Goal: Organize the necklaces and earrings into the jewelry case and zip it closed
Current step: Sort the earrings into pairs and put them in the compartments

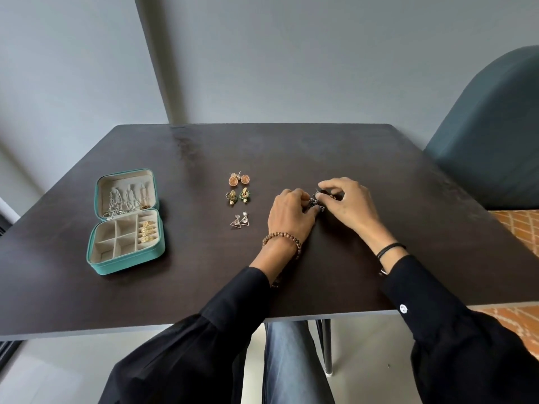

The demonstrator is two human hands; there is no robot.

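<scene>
Dark metal earrings (316, 203), well right of the open jewelry case (125, 264), pinched by left hand (291, 218) and right hand (351, 207); a slackened pinch would probably let one drop and roll away.

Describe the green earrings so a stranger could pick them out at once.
On the dark table, to the right of the open teal jewelry case, three earring pairs lie in a column. The green-and-gold pair is the middle one, between the round peach studs farther away and the silver triangles nearer; it alone shows green.
</scene>
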